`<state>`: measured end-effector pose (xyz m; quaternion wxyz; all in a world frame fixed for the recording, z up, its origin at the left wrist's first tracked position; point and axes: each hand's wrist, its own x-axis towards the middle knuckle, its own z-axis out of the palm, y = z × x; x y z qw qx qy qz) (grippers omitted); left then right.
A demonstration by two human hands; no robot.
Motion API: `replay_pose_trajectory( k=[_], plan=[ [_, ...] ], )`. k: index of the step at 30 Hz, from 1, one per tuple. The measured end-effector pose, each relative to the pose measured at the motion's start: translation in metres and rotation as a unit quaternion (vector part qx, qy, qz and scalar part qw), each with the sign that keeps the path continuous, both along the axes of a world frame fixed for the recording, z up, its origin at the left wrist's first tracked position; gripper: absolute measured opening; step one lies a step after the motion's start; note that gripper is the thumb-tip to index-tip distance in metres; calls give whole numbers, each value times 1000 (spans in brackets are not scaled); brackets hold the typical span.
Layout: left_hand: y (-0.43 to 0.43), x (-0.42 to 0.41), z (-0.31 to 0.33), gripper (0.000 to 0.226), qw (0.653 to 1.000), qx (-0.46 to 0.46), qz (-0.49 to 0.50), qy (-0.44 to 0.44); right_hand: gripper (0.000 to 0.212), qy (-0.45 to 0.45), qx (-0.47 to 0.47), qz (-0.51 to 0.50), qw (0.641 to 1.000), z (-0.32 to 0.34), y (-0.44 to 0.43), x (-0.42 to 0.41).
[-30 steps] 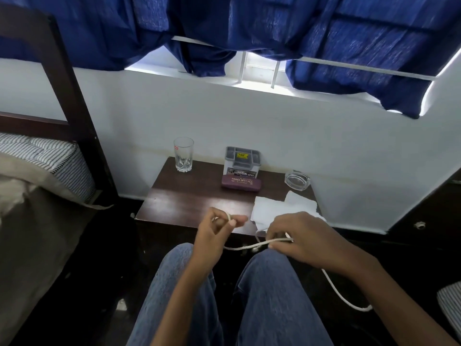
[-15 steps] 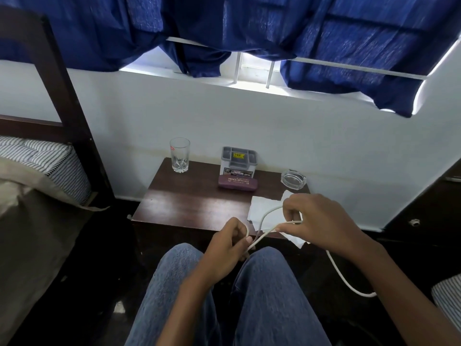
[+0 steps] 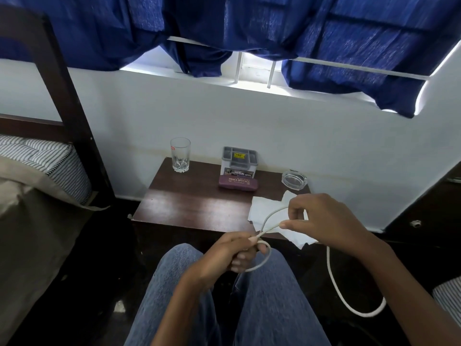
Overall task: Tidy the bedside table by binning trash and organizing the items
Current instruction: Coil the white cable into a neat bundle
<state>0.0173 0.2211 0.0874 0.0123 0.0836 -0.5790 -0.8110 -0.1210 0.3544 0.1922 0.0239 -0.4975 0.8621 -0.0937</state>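
**A white cord (image 3: 329,267) held in two hands**

The left hand (image 3: 232,255) pinched the cord above the knees, and a small loop hung under its fingers. The right hand (image 3: 324,221) gripped the same cord over a white tissue (image 3: 260,208) at the near right corner of the bedside table (image 3: 194,203). The rest of the cord hung down on the right. At the far edge stood a glass (image 3: 180,154), a grey box (image 3: 239,159), a glasses case (image 3: 238,182) and an ashtray (image 3: 293,179).

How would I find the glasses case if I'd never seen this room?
Look at the dark wooden bedside table under the blue-curtained window. Near its back edge, in the middle, stands a grey box, and the glasses case lies in front of it. It is the only maroon thing there, long and flat, with pale lettering.
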Motion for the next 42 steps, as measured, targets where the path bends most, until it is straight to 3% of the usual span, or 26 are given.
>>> replay_pose_trajectory(
  k=[6, 10, 15, 19, 22, 26, 29, 33, 37, 39, 42],
  plan=[
    [-6, 6, 6, 16, 969, 225, 70, 67, 7, -101, 34, 29, 994, -1, 4, -7],
    [-11, 11, 8, 16, 933, 329, 97, 104, 21, -161, 15, 47, 986, -3, 4, -9],
    [-16, 10, 7, 22, 915, 369, 94, 134, 12, -180, 62, 54, 980, 1, 2, -6],
    [-21, 11, 7, 28, 874, 437, 129, 171, 35, -270, 66, 43, 959, 3, 2, 1],
    [-24, 12, 8, 9, 834, 490, 195, 162, 30, -305, 16, 22, 952, -1, -3, 2],
    [-25, 17, 18, 31, 802, 512, 255, 172, 11, -426, -64, -60, 901, -17, -8, 3],
    [-23, 21, 25, 31, 818, 474, 271, 180, 13, -475, -98, -116, 867, -34, -11, 4],
    [-25, 18, 21, 31, 825, 432, 318, 182, 13, -413, -80, -75, 904, -38, -13, 10],
    [-24, 14, 17, 31, 832, 402, 338, 178, 9, -237, 55, 58, 968, -36, -18, 24],
    [-21, 12, 17, 31, 838, 388, 341, 173, 17, -168, 89, 101, 977, -37, -18, 31],
    [-16, 7, 15, 32, 852, 344, 356, 171, 20, -137, 100, 126, 977, -37, -18, 41]
  ],
)
